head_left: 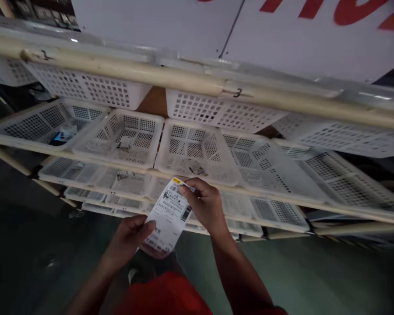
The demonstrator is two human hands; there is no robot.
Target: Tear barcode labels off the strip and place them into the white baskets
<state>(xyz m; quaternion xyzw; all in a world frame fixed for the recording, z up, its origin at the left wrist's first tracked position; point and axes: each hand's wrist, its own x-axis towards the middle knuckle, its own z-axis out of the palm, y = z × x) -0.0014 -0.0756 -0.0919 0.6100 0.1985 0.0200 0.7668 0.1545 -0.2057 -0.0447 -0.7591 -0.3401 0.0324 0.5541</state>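
L hand [129, 238] pinches lower L edge of the printed label [170, 210], R hand [205, 203] pinches its upper R edge; label's held in front of the rack's white baskets [190, 148]. Risk: bottom end curls, so it might crease or slip if either pinch loosens. Label's white, w/ yellow patch up top, black print + barcodes

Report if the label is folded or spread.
Spread: the label shows its printed face between left hand and right hand, lower end curved.

White printed label [169, 214] with yellow corner mark, tilted, curling at its lower end.
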